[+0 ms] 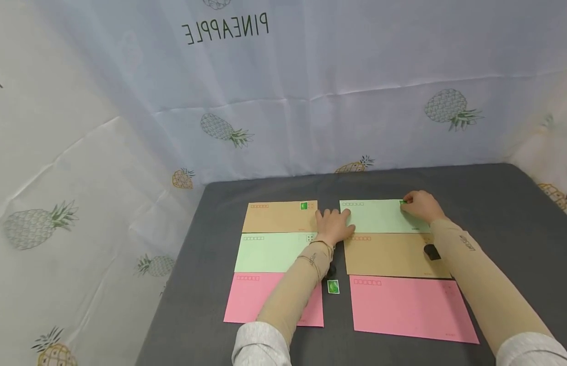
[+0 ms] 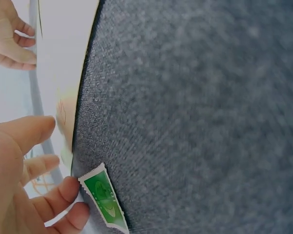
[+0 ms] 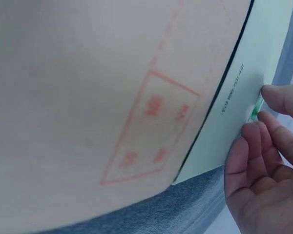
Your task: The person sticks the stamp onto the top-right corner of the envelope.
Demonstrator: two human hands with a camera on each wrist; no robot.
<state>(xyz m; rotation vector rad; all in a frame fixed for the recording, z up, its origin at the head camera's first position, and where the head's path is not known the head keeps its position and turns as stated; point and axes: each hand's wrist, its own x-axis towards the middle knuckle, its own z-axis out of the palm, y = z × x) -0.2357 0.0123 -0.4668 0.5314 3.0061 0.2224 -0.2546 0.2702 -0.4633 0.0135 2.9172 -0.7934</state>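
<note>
My right hand point(image 1: 422, 206) pinches a small green postage stamp point(image 3: 256, 112) between thumb and forefinger, at the upper right corner of a light green envelope point(image 1: 375, 217). The fingers partly hide the stamp. On the left edge of the same envelope rests my left hand point(image 1: 333, 226), its fingers spread. In the left wrist view, another green stamp point(image 2: 105, 197) with a white scalloped border lies on the dark cloth close to the left fingertips.
Below the green envelope lie a tan envelope point(image 1: 388, 259) and a pink one point(image 1: 411, 307). A left column holds tan point(image 1: 276, 218), light green point(image 1: 265, 254) and pink point(image 1: 253, 295) envelopes. The left tan one bears a stamp point(image 1: 303, 206). Between columns lies a loose stamp point(image 1: 333, 286).
</note>
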